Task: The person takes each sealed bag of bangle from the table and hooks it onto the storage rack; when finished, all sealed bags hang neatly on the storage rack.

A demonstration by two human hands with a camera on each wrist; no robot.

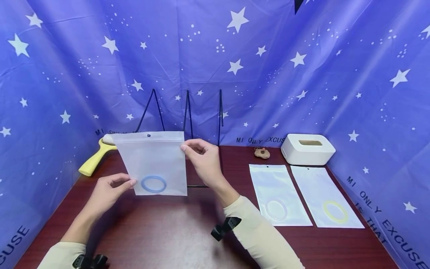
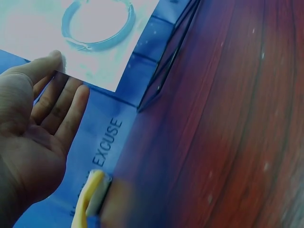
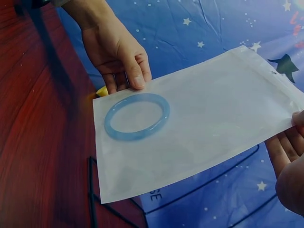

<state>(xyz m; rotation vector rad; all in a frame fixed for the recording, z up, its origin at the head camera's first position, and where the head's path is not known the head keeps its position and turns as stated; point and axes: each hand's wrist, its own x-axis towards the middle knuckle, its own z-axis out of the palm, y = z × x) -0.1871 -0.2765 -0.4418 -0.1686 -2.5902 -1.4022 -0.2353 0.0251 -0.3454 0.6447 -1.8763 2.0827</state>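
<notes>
Held up above the table is a frosted zip bag (image 1: 154, 157) with a hang hole in its top strip. Inside, near its bottom edge, lies a blue bangle (image 3: 137, 117). My left hand (image 1: 109, 190) pinches the bag's lower left edge between thumb and fingers, close to the bangle. At the upper right edge, just below the zip strip, my right hand (image 1: 205, 158) pinches the bag. The left wrist view shows the left thumb on the bag's face near a corner, with the other fingers partly hidden behind it.
Behind the bag stands a black wire rack (image 1: 187, 112). To the right lie two similar bags, one with a clear bangle (image 1: 276, 209), one with a yellow bangle (image 1: 335, 212). A white tissue box (image 1: 308, 149), a small brown object (image 1: 262, 152) and a yellow-handled roller (image 1: 95, 158) stand farther back.
</notes>
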